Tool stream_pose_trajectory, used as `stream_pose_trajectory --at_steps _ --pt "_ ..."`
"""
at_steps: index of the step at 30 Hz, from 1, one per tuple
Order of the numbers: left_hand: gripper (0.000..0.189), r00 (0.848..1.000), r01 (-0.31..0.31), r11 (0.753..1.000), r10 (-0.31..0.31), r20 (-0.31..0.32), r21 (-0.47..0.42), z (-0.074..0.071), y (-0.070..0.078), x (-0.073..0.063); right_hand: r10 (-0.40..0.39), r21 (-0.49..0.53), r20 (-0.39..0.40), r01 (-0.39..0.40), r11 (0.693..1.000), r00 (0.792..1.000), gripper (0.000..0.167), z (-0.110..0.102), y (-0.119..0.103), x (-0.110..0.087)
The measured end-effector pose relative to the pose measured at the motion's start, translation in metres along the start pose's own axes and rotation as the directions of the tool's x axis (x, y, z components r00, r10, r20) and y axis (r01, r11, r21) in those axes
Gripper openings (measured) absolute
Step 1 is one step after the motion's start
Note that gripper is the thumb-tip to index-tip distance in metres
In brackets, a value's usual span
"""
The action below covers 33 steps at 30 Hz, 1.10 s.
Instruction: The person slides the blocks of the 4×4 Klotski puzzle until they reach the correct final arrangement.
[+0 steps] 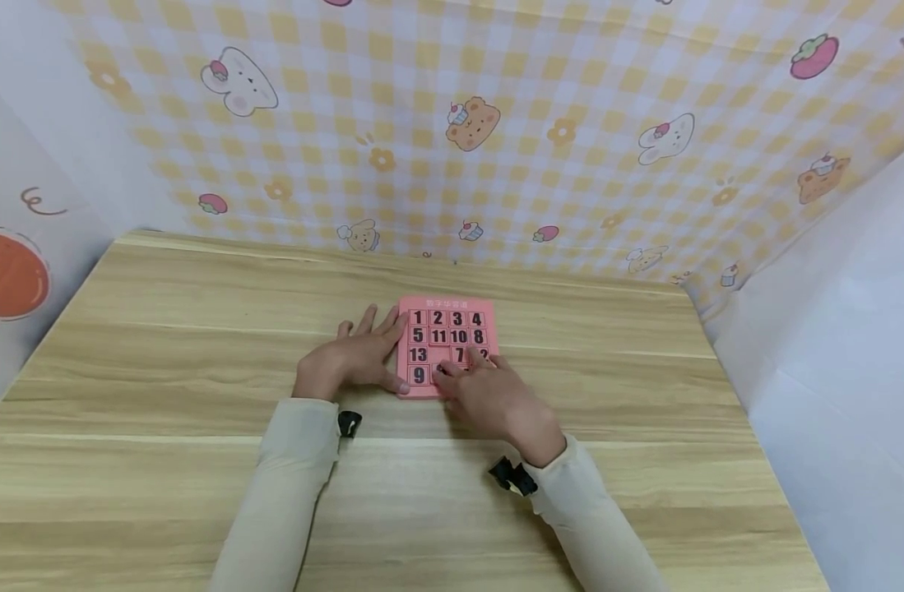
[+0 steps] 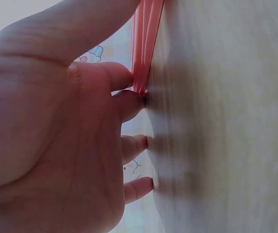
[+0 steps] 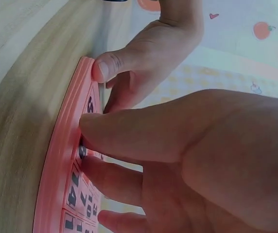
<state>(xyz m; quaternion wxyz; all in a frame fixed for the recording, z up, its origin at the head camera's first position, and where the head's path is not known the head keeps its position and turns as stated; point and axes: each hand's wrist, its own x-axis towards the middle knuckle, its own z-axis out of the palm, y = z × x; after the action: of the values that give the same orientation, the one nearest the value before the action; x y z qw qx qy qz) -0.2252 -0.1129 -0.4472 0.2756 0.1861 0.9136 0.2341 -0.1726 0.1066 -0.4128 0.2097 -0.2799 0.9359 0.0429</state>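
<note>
A pink number sliding puzzle (image 1: 401,349) lies flat on the table, its tiles marked with black numbers. An unfilled slot (image 1: 440,353) shows in its third row, between 13 and 7. My left hand (image 1: 351,358) spans the puzzle's left side, thumb on the near corner, the other fingers spread and fairly straight; two fingertips touch the frame's edge in the left wrist view. Over the near rows reaches my right hand (image 1: 496,395). Its thumb and index finger pinch a bottom-row tile (image 3: 82,151) beside 14, the number mostly covered. Another right fingertip rests near the 7 tile.
The wood-grain table (image 1: 607,370) extends around the puzzle on every side. Behind it hangs a yellow checked cloth (image 1: 414,181) with cartoon prints. White walls (image 1: 851,304) flank the table. Black straps (image 1: 514,477) sit at both wrists.
</note>
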Motion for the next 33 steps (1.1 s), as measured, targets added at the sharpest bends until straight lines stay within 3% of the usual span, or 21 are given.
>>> stream_pose_trajectory --at_steps 24,33 --pt "0.116 1.000 -0.002 1.000 0.002 0.001 0.003 0.000 -0.001 -0.001 0.028 0.047 -0.053 -0.025 0.999 0.998 0.054 0.009 0.009 0.016" --pt "0.118 1.000 0.008 1.000 -0.008 0.003 -0.013 0.000 0.000 -0.001 0.038 0.118 -0.064 -0.030 0.993 0.997 0.052 -0.006 0.038 -0.004"
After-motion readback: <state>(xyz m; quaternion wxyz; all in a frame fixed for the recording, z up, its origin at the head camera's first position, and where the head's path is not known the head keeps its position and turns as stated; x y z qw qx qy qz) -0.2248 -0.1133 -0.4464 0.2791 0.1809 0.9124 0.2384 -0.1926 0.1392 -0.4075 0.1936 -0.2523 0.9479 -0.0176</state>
